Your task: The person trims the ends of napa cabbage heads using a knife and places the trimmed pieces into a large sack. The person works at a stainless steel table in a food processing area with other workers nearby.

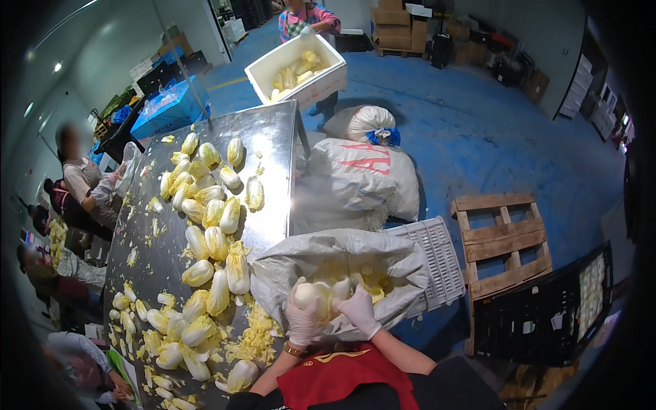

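Observation:
A pale napa cabbage (pixel 310 298) rests in my left hand (pixel 302 320), its white base facing up. My right hand (pixel 360 311) pinches a pale outer leaf (pixel 342 290) at the right side of that cabbage. Both hands wear thin whitish gloves. They are over the mouth of a white woven sack (pixel 287 256), which gapes beneath them with yellow leaves (pixel 375 282) inside. To the left, a metal table (pixel 269 205) carries many whole napa cabbages (pixel 219 292) and a heap of shredded yellow leaf scraps (pixel 256 333).
Beyond the table a person (pixel 310 20) holds a white foam box (pixel 328 84) of cabbages. Filled sacks (pixel 366 169) lie beside the table. A white plastic crate (pixel 435 261), a wooden pallet (pixel 499 241) and a black crate (pixel 538 312) are at right. Several people work at left.

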Motion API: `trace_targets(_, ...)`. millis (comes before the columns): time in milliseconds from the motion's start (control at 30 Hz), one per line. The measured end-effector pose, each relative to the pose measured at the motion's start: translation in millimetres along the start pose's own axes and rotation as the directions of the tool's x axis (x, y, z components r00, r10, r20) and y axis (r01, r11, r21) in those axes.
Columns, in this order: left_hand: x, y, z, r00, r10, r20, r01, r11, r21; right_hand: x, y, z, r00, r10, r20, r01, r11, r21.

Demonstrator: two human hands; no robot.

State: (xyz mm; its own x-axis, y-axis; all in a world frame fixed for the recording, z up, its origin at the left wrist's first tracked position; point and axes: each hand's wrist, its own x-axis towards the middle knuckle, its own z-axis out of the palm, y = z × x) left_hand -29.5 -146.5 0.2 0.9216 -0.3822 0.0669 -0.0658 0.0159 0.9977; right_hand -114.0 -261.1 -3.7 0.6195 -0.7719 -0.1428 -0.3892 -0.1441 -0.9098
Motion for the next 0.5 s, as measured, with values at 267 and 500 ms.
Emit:
trace_targets(267, 16.5, 12.2, -31.5, 0.988, -0.088, 0.123, 0.103, 0.987, -0.123, 43.8, 29.9, -8.8, 0.996, -0.005, 0.085, 0.013, 0.995, -0.099)
trace_targets(500, 10.0, 3.6, -11.7, 0.908, -0.167, 0.384, 0.185, 0.983, -0.010, 7.5, -41.6, -32.7, 0.811, 0.046, 0.583, -0.108, 0.991, 0.072)
